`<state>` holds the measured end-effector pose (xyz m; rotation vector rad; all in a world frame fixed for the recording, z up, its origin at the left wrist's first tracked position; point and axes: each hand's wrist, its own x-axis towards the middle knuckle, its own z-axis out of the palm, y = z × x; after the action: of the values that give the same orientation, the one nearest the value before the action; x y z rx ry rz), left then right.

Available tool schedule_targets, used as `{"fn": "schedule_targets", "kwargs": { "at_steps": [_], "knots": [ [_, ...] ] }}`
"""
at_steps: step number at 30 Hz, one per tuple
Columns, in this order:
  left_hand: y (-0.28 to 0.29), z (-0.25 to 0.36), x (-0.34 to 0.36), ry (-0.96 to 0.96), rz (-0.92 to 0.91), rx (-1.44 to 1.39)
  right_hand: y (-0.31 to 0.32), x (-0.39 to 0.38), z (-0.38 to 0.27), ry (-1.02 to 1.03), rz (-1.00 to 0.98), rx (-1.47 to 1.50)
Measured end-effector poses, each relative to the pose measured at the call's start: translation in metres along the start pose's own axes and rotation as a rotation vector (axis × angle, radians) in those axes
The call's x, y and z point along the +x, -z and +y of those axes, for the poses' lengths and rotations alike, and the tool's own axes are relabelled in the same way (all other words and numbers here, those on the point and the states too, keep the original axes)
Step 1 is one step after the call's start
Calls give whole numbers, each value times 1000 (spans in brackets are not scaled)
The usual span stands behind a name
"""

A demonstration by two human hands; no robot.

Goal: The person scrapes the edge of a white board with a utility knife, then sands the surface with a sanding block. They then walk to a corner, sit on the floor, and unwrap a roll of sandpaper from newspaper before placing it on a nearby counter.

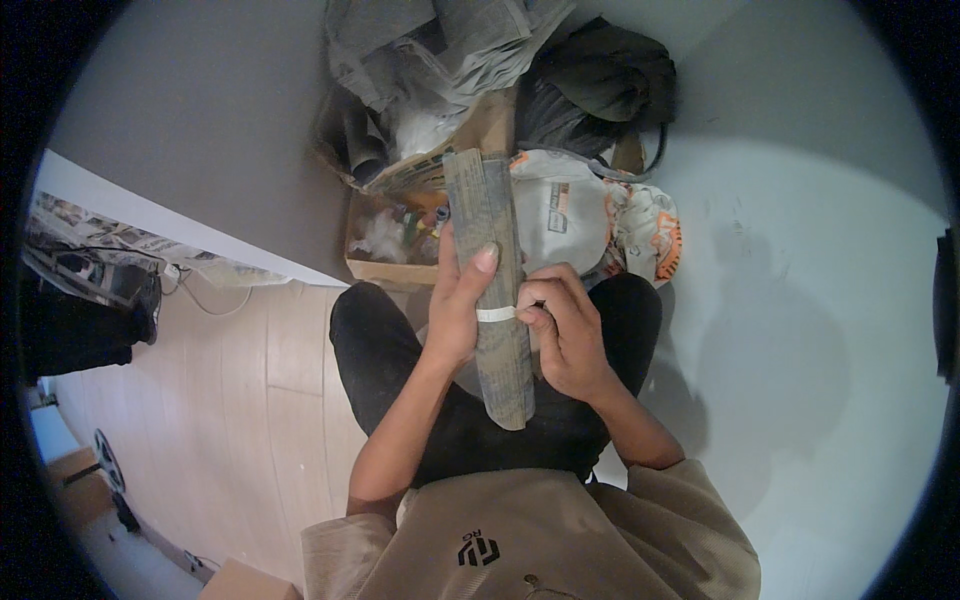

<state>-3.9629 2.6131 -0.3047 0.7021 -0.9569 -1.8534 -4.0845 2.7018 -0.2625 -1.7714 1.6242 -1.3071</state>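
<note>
A long, flattened roll of grey-brown printed sheet point(508, 375), which looks like newspaper, stands lengthwise above my lap. Around its middle runs a narrow white band point(496, 315). My left hand point(458, 310) grips the roll from the left, with the thumb lying across its front and the other fingers behind it. At the roll's right edge, my right hand point(568, 335) is closed, thumb and index finger pinching the end of the white band.
Beyond my knees stands an open cardboard box point(395, 271) with small coloured items and clear plastic inside. Grey sheets point(420, 50), a dark cloth bundle point(610, 75) and a white bag with orange print point(555, 215) crowd around it. Walls rise at left and right.
</note>
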Motion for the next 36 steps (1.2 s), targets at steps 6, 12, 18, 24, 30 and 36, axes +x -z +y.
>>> {"fn": "schedule_targets", "kwargs": {
  "at_steps": [6, 12, 18, 24, 30, 36],
  "knots": [
    [8, -3, 0, -1, -32, -7, -2, -6, 3, 40, 21, -22],
    [5, -15, 0, 12, -98, 31, 9, -19, 5, -90, 81, -37],
    [-3, -10, -1, 17, -142, 21, 3, -27, 12, -13, 171, -132],
    [6, -15, -6, 129, -45, -29, -14, -27, 17, 4, 152, -194],
    [6, -16, -3, 146, -46, -101, -7, -22, 17, -46, 60, -89],
    [7, -7, -1, 146, -94, -221, -1, -12, 10, 15, 114, -40]
  ]
}}
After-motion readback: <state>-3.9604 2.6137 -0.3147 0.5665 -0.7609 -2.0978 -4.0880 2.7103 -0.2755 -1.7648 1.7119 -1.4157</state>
